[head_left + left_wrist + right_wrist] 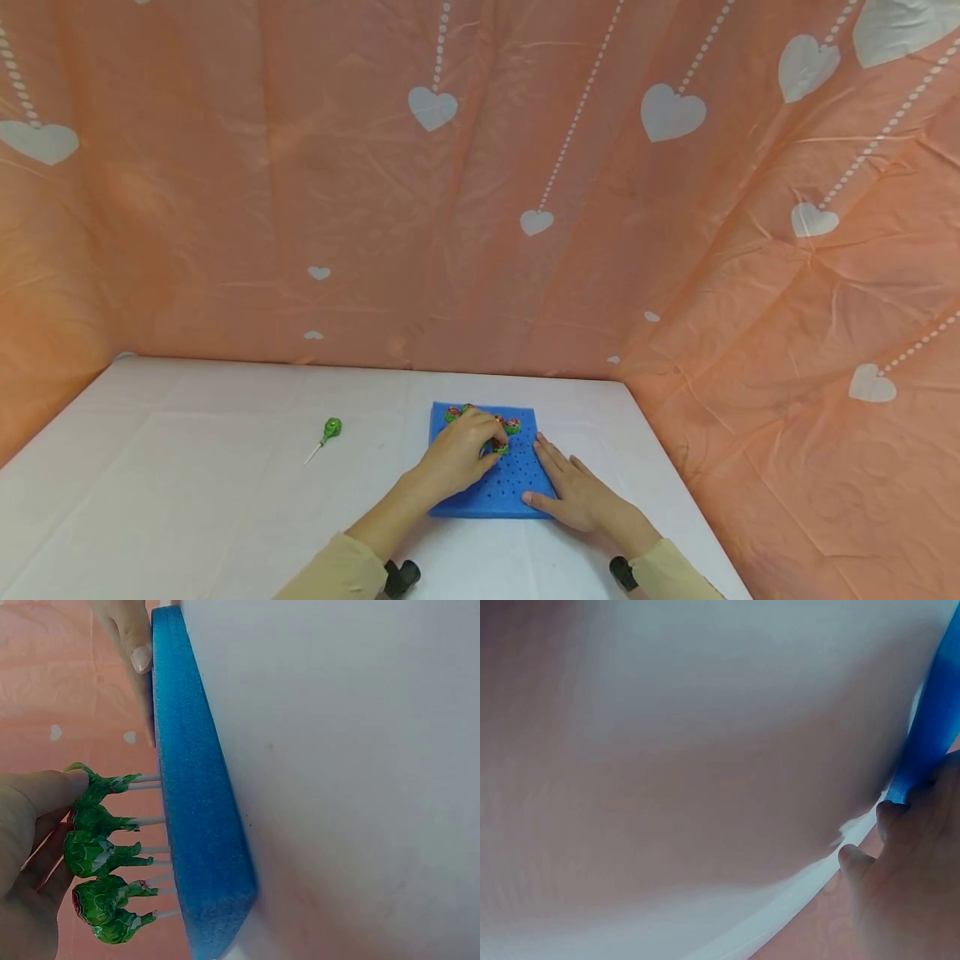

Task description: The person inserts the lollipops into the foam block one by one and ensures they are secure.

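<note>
A blue foam block [506, 498] with rows of small holes lies on the table. Several lollipops in green and red wrappers [90, 851] stand in it by their white sticks, partly hidden behind my left hand [459, 454] in the head view. Thumb and fingers of that hand pinch the wrapped head of one lollipop [91, 789], whose stick meets the foam's top face. My right hand [576, 493] rests along the block's right edge, fingers straight and thumb over the near right corner. One loose green lollipop [332, 428] lies to the left.
A white cloth covers the table [225, 467]. Behind it and on the right hangs an orange curtain [360, 208] with white hearts, reaching down to the table's edges. Dark wrist cameras [402, 577] sit on both forearms.
</note>
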The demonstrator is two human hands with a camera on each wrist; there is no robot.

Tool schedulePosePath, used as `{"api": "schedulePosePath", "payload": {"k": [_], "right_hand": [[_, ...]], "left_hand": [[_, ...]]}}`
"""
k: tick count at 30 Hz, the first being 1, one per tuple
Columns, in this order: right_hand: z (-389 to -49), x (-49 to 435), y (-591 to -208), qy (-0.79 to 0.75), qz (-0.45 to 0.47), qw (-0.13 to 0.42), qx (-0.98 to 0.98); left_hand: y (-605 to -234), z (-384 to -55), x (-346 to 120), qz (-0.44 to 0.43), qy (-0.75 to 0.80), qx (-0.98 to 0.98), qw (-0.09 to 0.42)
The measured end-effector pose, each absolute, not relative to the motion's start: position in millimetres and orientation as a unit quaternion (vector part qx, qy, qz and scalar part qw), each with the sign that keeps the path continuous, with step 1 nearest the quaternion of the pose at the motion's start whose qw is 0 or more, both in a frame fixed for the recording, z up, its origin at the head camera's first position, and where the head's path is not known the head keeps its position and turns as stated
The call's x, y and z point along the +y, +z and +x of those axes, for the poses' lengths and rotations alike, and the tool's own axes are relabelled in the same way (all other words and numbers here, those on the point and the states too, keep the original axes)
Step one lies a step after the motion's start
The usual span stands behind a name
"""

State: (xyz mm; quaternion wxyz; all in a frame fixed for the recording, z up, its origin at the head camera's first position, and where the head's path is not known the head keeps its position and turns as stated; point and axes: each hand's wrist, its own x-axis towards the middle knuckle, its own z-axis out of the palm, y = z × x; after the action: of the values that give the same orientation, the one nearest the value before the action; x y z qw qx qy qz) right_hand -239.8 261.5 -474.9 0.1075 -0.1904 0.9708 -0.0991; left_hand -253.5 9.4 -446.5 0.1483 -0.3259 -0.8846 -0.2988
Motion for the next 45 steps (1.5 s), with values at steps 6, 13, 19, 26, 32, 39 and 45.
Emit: {"api": "schedulePosePath", "payload": {"k": [6, 13, 19, 26, 32, 39, 45], "right_hand": [[-239.3, 260.9, -474.8, -0.1, -0.192, 0.109, 0.97], [-239.0, 259.6, -473.7, -0.099, -0.194, 0.112, 0.969], [-238.8, 259.1, -473.1, -0.1, -0.192, 0.114, 0.97], [-238.1, 259.9, -473.8, -0.101, -0.193, 0.113, 0.97], [-238.4, 260.3, -474.6, -0.099, -0.191, 0.111, 0.97], [-238.9, 261.3, -475.8, -0.104, -0.186, 0.114, 0.97], [-238.6, 261.6, -475.0, -0.107, -0.185, 0.118, 0.97]], "left_hand": [[-446.5, -251.9, 8.3, -0.322, -0.3, -0.886, 0.143], [-448.4, -251.2, 7.6, -0.328, -0.29, -0.885, 0.159], [-448.6, -250.9, 6.6, -0.327, -0.287, -0.882, 0.178], [-444.2, -247.3, 1.0, -0.31, -0.311, -0.881, 0.178], [-441.4, -245.2, -11.0, -0.292, -0.34, -0.877, 0.174], [-439.2, -247.0, -33.6, -0.264, -0.37, -0.874, 0.174], [-439.9, -249.3, -58.4, -0.222, -0.361, -0.889, 0.171]]}}
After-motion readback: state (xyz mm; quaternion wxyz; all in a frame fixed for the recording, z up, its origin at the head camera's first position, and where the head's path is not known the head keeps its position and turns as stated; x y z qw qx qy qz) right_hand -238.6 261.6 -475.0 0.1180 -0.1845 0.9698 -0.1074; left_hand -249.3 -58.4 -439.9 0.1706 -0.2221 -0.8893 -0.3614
